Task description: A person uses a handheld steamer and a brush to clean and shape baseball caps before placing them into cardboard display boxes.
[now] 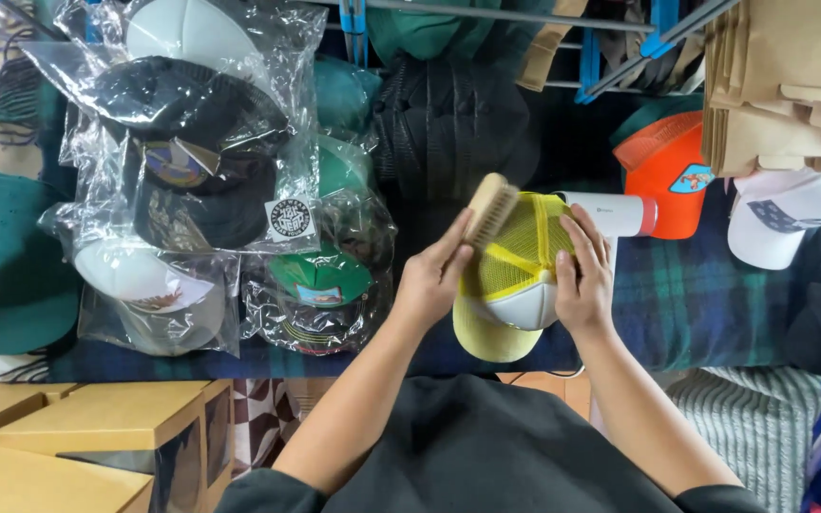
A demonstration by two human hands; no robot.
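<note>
A plaid blanket [705, 304] is covering the counter in front of you, and it is carrying stacks of caps. To your left, a pile of caps sealed in clear plastic bags [192, 180] is lying on it. To your right, an orange cap [667, 176] and a white cap [781, 223] are resting beneath a stack of flat cardboard pieces [791, 85]. Tan boxes [97, 437] are sitting at your lower left. At centre, you are holding a yellow mesh cap [510, 285] above the blanket. Your right hand [582, 280] is gripping its right side, fingers curled over the mesh crown. Your left hand [434, 275] is closed around a wooden brush [489, 211], whose bristles are touching the cap's upper left edge. A white cylindrical device [610, 214] is lying just behind the cap.
</note>
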